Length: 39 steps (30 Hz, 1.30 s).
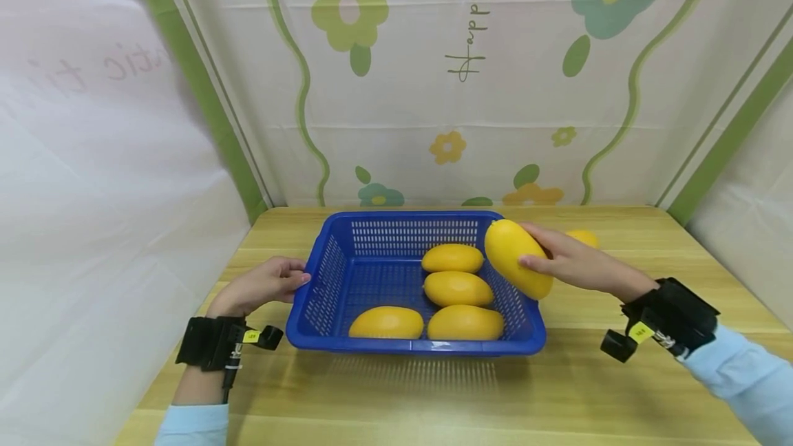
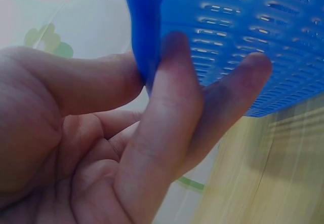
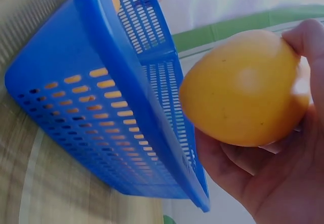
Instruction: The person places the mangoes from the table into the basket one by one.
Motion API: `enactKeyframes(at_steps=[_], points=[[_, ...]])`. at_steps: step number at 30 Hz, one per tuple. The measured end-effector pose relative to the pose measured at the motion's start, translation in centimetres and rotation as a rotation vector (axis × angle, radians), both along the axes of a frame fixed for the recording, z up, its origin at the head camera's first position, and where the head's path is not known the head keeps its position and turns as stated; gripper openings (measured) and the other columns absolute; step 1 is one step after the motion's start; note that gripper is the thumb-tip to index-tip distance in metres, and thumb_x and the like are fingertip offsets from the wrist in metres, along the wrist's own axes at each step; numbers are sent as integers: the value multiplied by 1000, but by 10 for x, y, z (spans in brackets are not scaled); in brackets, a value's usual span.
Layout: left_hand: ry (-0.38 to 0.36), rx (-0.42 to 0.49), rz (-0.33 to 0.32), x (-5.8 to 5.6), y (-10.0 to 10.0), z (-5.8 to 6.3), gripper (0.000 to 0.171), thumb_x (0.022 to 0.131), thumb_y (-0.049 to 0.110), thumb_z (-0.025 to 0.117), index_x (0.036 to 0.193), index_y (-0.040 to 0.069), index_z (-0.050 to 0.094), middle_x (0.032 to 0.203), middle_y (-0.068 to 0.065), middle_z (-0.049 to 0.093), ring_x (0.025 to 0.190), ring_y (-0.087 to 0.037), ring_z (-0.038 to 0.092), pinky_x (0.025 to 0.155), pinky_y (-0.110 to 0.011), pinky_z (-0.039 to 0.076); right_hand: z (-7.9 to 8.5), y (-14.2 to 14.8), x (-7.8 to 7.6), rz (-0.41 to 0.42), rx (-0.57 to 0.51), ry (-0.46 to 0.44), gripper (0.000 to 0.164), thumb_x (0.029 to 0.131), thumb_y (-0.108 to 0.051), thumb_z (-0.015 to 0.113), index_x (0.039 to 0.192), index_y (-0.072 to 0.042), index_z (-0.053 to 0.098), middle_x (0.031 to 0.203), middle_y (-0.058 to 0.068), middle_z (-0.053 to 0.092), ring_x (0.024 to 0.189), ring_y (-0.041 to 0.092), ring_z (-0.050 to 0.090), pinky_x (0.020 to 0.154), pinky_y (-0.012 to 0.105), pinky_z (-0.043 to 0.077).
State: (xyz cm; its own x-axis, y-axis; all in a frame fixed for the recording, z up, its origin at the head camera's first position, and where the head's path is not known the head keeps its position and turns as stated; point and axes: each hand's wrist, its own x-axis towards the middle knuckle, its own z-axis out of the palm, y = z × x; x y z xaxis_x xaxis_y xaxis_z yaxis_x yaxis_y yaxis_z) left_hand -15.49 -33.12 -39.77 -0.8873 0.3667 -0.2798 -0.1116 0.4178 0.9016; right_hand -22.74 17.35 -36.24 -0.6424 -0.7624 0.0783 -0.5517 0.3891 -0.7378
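Observation:
A blue plastic basket point(image 1: 415, 345) with slotted walls stands on the wooden table. Inside it, toward the right and front, lie several yellow mangoes point(image 1: 458, 289). My left hand point(image 1: 263, 285) pinches the basket's left rim, thumb on one side and fingers on the other, as the left wrist view shows. Over the right rim, my right hand point(image 1: 573, 259) grips another mango point(image 1: 514, 257), holding it tilted above the wall. In the right wrist view that held mango point(image 3: 243, 89) is beside the basket's rim, with fingers and thumb around it.
Behind my right hand, one more yellow mango point(image 1: 584, 237) sits on the table point(image 1: 607, 377), mostly hidden. A printed curtain point(image 1: 396, 102) with flowers rises at the table's back edge, and white cloth hangs on both sides.

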Motion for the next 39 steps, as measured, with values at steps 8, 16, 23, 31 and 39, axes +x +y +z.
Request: enactKeyframes(at_steps=[8,16,23,31,39], points=[[14,-13,1,0,1,2,37,107,12,46,131,-16,47,112,-18,69,97,-20,71,90,-37,61,2,-13,0,-35,4,-58,44,105,-20,52,144,-2,41,105,11,60,91,18,62,79,26,57],[6,-7,10,1,2,0,36,106,12,46,130,-15,49,111,-17,69,96,-19,72,90,-37,61,0,-19,-5,-8,-13,-110,45,103,-20,56,142,1,43,108,13,62,93,18,62,82,25,59],[10,-11,16,1,2,2,36,106,12,46,130,-15,49,109,-16,70,95,-19,71,90,-37,61,-1,-26,-8,-45,-8,-126,44,102,-24,58,139,-2,48,109,12,64,94,20,63,83,25,58],[16,-17,12,1,0,-1,35,107,13,46,128,-14,51,109,-16,69,96,-20,72,91,-38,61,-2,-36,-13,-71,-22,-169,48,102,-28,59,142,-5,48,115,12,65,100,24,63,87,25,57],[20,-20,13,0,0,-1,36,107,13,46,130,-14,50,111,-17,69,98,-21,71,92,-39,61,-3,-43,-15,-54,-35,-184,46,101,-27,60,141,-5,50,118,12,64,102,26,63,89,26,57]])
